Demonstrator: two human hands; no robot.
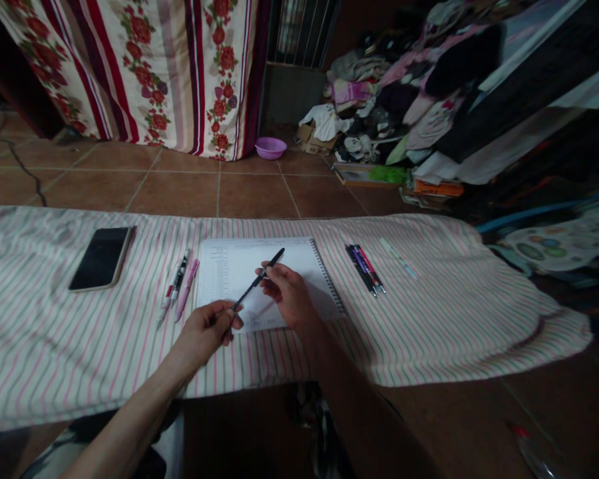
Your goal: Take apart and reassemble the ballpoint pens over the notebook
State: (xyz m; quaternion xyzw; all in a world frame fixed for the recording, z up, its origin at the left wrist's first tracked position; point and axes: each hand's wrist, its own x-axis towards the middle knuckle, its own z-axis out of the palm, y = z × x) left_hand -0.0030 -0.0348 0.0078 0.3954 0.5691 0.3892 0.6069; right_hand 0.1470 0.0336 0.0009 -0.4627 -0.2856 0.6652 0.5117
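Both hands grip a slim black pen [250, 291], held slanted above a spiral-bound notebook [274, 313]. My left hand [210, 328] pinches the lower left end between thumb and fingers. Nearer the upper right end, my right hand [288, 291] has its fingertips closed on the shaft. The notebook lies open at a pale page with a printed column on its left side and the coil on its right. To the left of the notebook rest a pink pen [187, 291] and two other pens [180, 276]. Right of the coil lie several dark pens [365, 269] side by side.
A striped cloth [429, 319] covers the low table. On it are a smartphone [101, 259] at the left and a pale green stick-like item [398, 257] at the right. Beyond are a purple basin [270, 148], a floral curtain [144, 73] and heaped clothes [374, 100].
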